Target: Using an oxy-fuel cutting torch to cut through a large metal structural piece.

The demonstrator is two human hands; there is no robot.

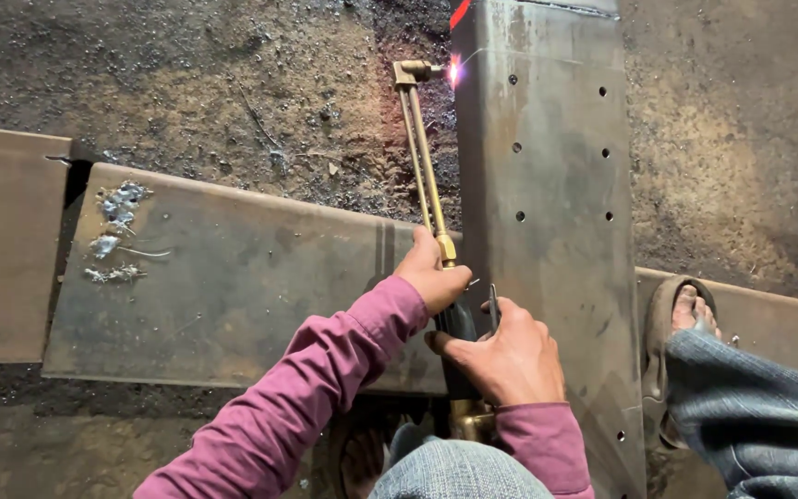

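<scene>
The person is crouching over steel laid on a dirt floor and is working a brass cutting torch. The left hand is closing around the torch where the two long brass tubes meet the dark handle, steadying the front. The right hand is wrapping the handle lower down, fingers curled tight around it with a thin metal lever standing up beside the thumb. Both hands are gripping firmly, neither one is loose.

The torch is reaching away from the body, its bent head sitting just at the left edge of the upright perforated steel channel, near that channel's far end. A bright pinkish flame is burning right against that edge.

The torch is looking rigid and fairly heavy at the handle end, with thin tubes that are probably staying cooler toward the hands and very hot at the tip; the handle is the sensible place to hold it, one hand forward for aim. The channel is lying across a broad flat steel plate that is bearing pale weld spatter near its left end. A sandalled foot is resting on the plate beside the channel's right edge
</scene>
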